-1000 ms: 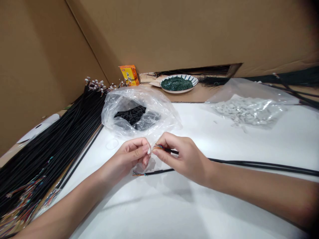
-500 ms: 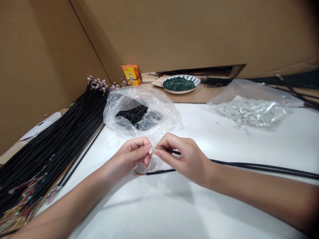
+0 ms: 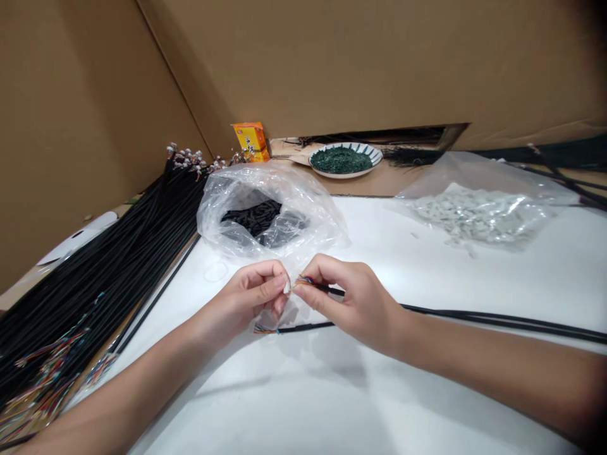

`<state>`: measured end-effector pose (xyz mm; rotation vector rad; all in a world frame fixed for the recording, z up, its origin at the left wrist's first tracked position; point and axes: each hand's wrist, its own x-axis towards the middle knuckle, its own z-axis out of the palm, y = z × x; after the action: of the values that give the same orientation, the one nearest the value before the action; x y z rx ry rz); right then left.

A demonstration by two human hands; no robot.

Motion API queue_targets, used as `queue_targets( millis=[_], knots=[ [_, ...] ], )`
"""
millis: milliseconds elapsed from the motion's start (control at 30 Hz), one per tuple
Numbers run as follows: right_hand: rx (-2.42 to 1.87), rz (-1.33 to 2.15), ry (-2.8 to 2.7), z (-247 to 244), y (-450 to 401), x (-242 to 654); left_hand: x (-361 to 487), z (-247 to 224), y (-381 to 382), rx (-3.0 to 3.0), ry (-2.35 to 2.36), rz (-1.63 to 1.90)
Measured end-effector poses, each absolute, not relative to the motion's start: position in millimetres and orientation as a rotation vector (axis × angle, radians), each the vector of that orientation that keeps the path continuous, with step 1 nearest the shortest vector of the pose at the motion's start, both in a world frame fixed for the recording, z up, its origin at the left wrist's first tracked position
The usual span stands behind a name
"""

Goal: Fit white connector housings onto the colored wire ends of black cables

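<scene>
My right hand pinches the end of a black cable, its thin coloured wires fanning out toward my left hand. Thumb and forefinger of my left hand are pressed on a small white piece, close to the wire tips. Whether a wire touches the piece is too small to tell. Below my hands a second black cable lies on the white surface, with its coloured wire ends pointing left. Just behind my hands stands an open clear bag of short black tubes.
A thick bundle of black cables fills the left side. At the back are an orange box and a plate of dark green bits. A clear bag of small white pieces lies at the back right.
</scene>
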<state>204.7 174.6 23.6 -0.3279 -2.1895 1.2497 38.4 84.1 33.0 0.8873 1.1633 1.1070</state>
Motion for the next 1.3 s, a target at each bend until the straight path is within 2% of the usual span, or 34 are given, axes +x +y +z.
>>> queue_targets(
  millis=[200,600,1300],
  knots=[
    [-0.330,1.356,-2.169,25.1,173.7,205.8,37.0,32.0,82.4,0.919,1.172,1.101],
    [-0.345,1.330,-2.184,24.5,172.6,205.8,38.4,34.0,82.6,0.940,1.183,1.095],
    [-0.247,0.993,-2.208,18.1,172.0,206.5,39.6,35.5,82.5,0.922,1.162,1.085]
  ],
)
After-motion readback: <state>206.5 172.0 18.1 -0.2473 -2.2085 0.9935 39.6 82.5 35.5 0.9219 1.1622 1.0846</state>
